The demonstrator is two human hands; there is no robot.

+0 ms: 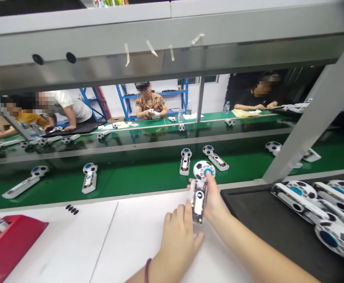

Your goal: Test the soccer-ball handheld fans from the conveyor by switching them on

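Observation:
A handheld device with a football-patterned ball head and a white handle [199, 196] stands nearly upright above the white work surface [130, 232]. Its open back shows dark inner parts. My right hand [213, 196] grips the upper handle, with the thumb on the ball's blue disc. My left hand [177, 245] cups the handle's lower end, and a dark red band circles that wrist. Several similar devices [89, 177] lie on the green conveyor belt [130, 184] just beyond my hands. Part of the handle is hidden behind my fingers.
A black mat [248, 224] holds a heap of similar devices [331, 220] on the right. A red box [9, 247] stands at lower left. A grey metal shelf [160, 43] crosses overhead, with a slanted strut [310, 118] at right. Co-workers [149, 104] sit beyond the belt.

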